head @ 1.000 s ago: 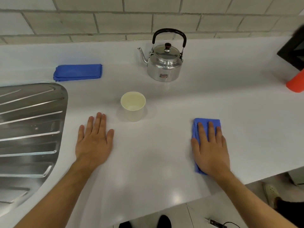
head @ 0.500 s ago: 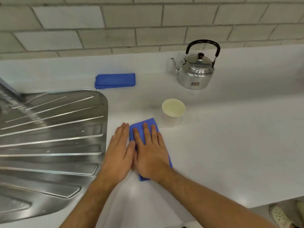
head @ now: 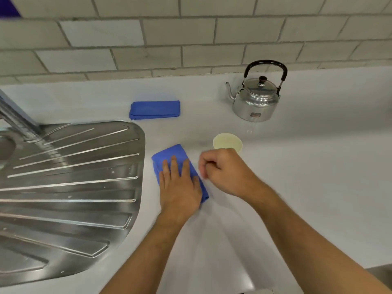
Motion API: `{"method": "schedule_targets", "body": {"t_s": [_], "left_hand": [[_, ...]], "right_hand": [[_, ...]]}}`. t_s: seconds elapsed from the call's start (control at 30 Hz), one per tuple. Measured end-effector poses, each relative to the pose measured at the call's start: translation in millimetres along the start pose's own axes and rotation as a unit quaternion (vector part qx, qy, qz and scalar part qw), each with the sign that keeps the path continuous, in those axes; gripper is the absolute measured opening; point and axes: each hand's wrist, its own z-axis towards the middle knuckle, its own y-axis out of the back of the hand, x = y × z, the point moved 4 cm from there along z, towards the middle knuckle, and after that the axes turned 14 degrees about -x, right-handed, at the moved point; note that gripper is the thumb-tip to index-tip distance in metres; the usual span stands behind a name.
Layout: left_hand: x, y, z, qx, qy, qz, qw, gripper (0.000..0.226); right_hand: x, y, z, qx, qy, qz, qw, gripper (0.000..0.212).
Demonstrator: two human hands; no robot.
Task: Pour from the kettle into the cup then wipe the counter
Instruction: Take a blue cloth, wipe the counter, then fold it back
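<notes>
A shiny metal kettle (head: pixel 255 101) with a black handle stands upright at the back right of the white counter (head: pixel 307 166). In front of it sits a pale paper cup (head: pixel 227 141). A blue cloth (head: pixel 169 154) lies flat on the counter left of the cup. My left hand (head: pixel 179 185) presses flat on that cloth, fingers spread. My right hand (head: pixel 224 169) is curled into a loose fist just right of the cloth and partly in front of the cup, holding nothing.
A second folded blue cloth (head: pixel 154 109) lies near the tiled wall. A steel sink drainboard (head: pixel 70 187) fills the left side, with a tap (head: pixel 17 117) at its far left. The counter's front edge runs at the lower right.
The cloth passed from under my right hand to under my left hand. My right hand lifted off it, curled shut and moved right toward the cup. The camera tilted further left.
</notes>
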Motion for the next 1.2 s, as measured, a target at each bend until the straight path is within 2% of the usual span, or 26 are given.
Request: {"method": "schedule_targets", "body": {"t_s": [0.07, 0.13, 0.17, 0.23, 0.33, 0.37, 0.47, 0.57, 0.77, 0.93, 1.03, 1.2], "left_hand": [[-1, -20, 3, 0.033, 0.044, 0.046, 0.997, 0.062], [9, -29, 10, 0.016, 0.055, 0.092, 0.994, 0.063], [16, -30, 15, -0.001, 0.052, 0.112, 0.992, 0.063], [27, -30, 30, -0.028, 0.048, 0.129, 0.99, 0.062], [40, -30, 60, -0.043, 0.056, 0.142, 0.987, 0.061], [42, -30, 71, -0.044, 0.06, 0.146, 0.987, 0.061], [44, -37, 101, -0.039, 0.064, 0.152, 0.986, 0.061], [33, -51, 123, -0.019, 0.038, 0.16, 0.986, 0.062], [-13, -83, 151, 0.027, -0.102, 0.145, 0.984, 0.062], [-54, -111, 172, 0.076, -0.214, 0.14, 0.964, 0.059], [-75, -124, 178, 0.089, -0.323, 0.114, 0.935, 0.055], [-84, -136, 188, 0.1, -0.486, 0.122, 0.86, 0.051]], "right_hand": [[-11, 23, -13, 0.068, -0.044, -0.046, 0.996, 0.03], [-43, 41, -22, 0.159, -0.093, -0.157, 0.97, 0.023], [-62, 51, -23, 0.181, -0.122, -0.208, 0.953, 0.023], [-97, 70, -15, 0.127, -0.167, -0.263, 0.942, 0.025], [-144, 90, 10, -0.055, -0.167, -0.306, 0.936, 0.025], [-158, 92, 17, -0.08, -0.167, -0.322, 0.928, 0.033], [-194, 82, 31, -0.054, -0.181, -0.361, 0.913, 0.055], [-219, 65, 35, -0.01, -0.204, -0.368, 0.907, 0.054], [-230, 59, 35, -0.006, -0.217, -0.37, 0.903, 0.053], [-233, 57, 34, -0.015, -0.215, -0.365, 0.906, 0.053], [-235, 56, 35, -0.026, -0.221, -0.363, 0.905, 0.054], [-231, 56, 34, -0.03, -0.223, -0.36, 0.905, 0.054]]}}
